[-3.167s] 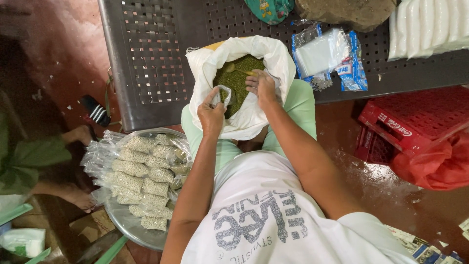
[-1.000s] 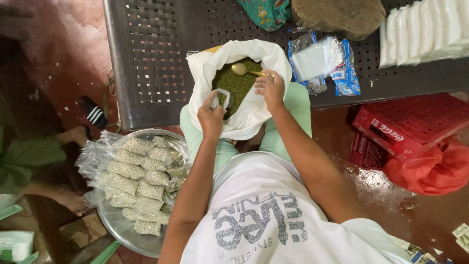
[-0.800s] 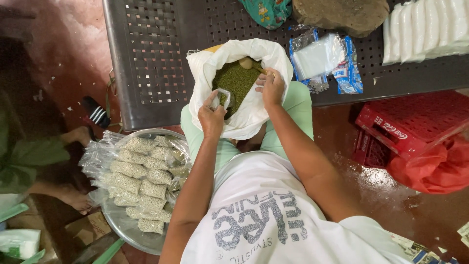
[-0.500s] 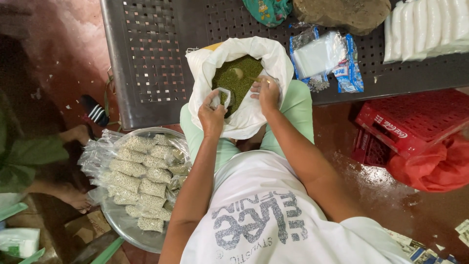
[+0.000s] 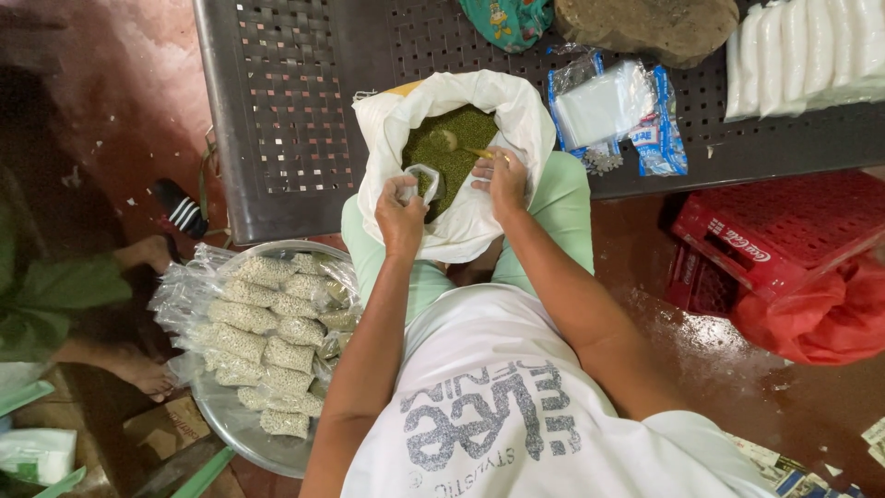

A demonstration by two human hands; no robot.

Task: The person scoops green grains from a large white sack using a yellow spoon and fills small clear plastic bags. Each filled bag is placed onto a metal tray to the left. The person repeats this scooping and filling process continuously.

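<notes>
A big white sack (image 5: 470, 217) of small green beans (image 5: 456, 143) stands open between my knees. My left hand (image 5: 401, 217) holds a small clear plastic bag (image 5: 424, 182) open over the sack, with a few beans in it. My right hand (image 5: 502, 180) grips the handle of a spoon (image 5: 454, 144) whose bowl lies in the beans. Both hands are at the sack's near rim, close together.
A round metal tray (image 5: 240, 429) on my left carries several filled clear bean packets (image 5: 267, 337). A perforated metal bench (image 5: 286, 101) ahead bears empty plastic bags (image 5: 604, 106) and white packs (image 5: 802, 51). A red crate (image 5: 765, 240) and red bag (image 5: 834, 314) are right. Another person's legs (image 5: 101, 286) are left.
My right hand has shifted a little within the sack, dipping and moving the spoon through the beans. My left hand keeps the small bag in the same place.
</notes>
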